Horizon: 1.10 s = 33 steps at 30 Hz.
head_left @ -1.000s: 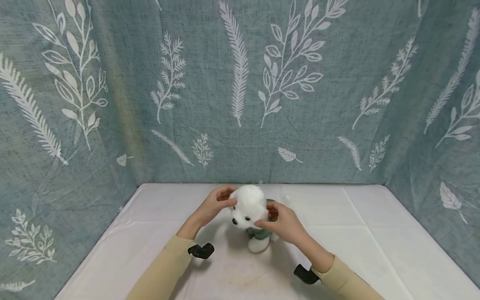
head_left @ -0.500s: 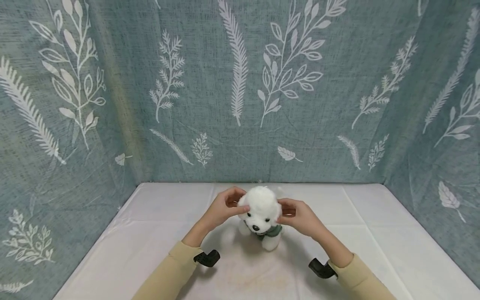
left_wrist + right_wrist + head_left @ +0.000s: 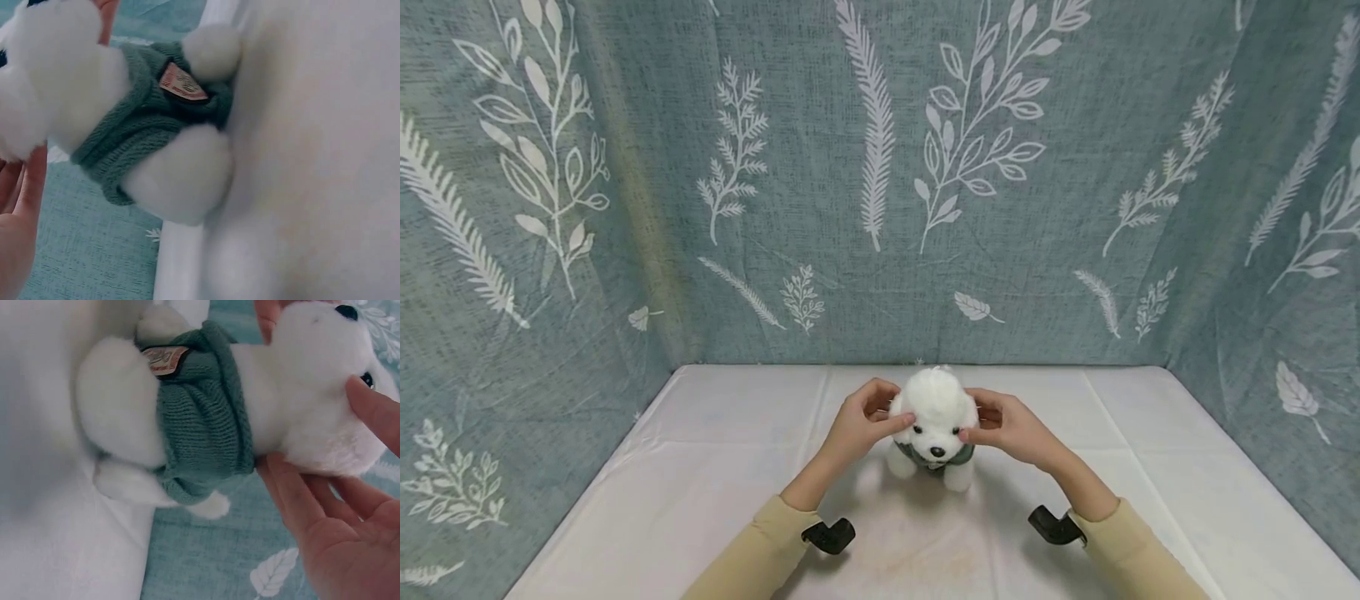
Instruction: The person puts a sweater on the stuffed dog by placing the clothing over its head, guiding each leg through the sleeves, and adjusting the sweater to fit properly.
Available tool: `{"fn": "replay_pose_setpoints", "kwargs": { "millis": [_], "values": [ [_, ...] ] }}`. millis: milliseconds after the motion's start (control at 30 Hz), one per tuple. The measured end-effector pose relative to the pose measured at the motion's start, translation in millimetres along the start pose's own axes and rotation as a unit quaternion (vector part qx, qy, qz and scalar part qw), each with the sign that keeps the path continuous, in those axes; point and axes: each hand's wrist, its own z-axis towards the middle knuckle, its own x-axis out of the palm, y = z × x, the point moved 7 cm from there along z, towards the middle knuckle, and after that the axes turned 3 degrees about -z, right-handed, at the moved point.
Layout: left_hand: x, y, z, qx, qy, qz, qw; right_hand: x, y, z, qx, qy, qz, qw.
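Observation:
A white plush dog [image 3: 936,408] in a green knitted sweater [image 3: 140,125] stands upright on the white-covered table, its face toward me. My left hand [image 3: 867,421] holds the left side of its head, thumb by the eye and fingers behind. On the other side, my right hand [image 3: 1011,425] holds the head the same way, thumb on the cheek near the eye. A small label [image 3: 166,360] shows on the sweater's chest in both wrist views. The dog's head hides some of the fingertips.
The white tablecloth [image 3: 715,475] spreads around the dog on all sides. Behind the table and along both sides hangs a blue-green curtain [image 3: 820,167] with white leaf patterns. A black wrist mount [image 3: 830,536] sits at the left sleeve cuff, another at the right.
The plush dog has turned from facing left to facing me and has shifted a little to the right. Both hands have moved right with it, staying on its head.

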Motion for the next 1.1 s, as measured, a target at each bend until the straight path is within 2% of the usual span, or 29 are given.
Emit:
{"fn": "replay_pose_setpoints", "kwargs": {
  "millis": [167, 467, 767, 833, 900, 967, 1000, 1033, 1100],
  "values": [
    [1.6, -19.5, -9.6, 0.000, -0.011, -0.005, 0.9999, -3.6, -3, 2, -0.004, -0.008, 0.008, 1.000],
    [1.0, -24.6, -13.8, 0.009, -0.010, 0.002, 0.9999, -5.0, -5, 0, 0.010, -0.016, 0.012, 1.000],
    [-4.3, 6.6, -2.5, 0.011, -0.025, -0.008, 0.9996, -7.2, -2, 6, -0.002, -0.007, -0.017, 1.000],
    [-6.4, 5.7, -3.5, 0.019, -0.020, 0.007, 0.9996, -8.7, -3, 5, 0.000, -0.004, -0.024, 1.000],
    [-12.0, 2.9, -4.9, 0.036, -0.014, 0.045, 0.9982, -12.9, -5, 2, 0.005, -0.009, -0.036, 0.999],
    [-22.7, -1.8, -7.4, 0.060, -0.017, 0.111, 0.9919, -21.0, -9, -4, 0.009, -0.027, -0.055, 0.998],
    [-29.5, -4.8, -9.0, 0.074, -0.022, 0.157, 0.9847, -26.6, -11, -8, 0.010, -0.043, -0.077, 0.996],
    [-37.1, -6.9, -10.4, 0.086, -0.030, 0.211, 0.9733, -32.8, -13, -12, 0.014, -0.060, -0.101, 0.993],
    [-52.5, -8.6, -13.4, 0.097, -0.043, 0.325, 0.9398, -45.4, -18, -21, 0.020, -0.092, -0.170, 0.981]
  ]
}}
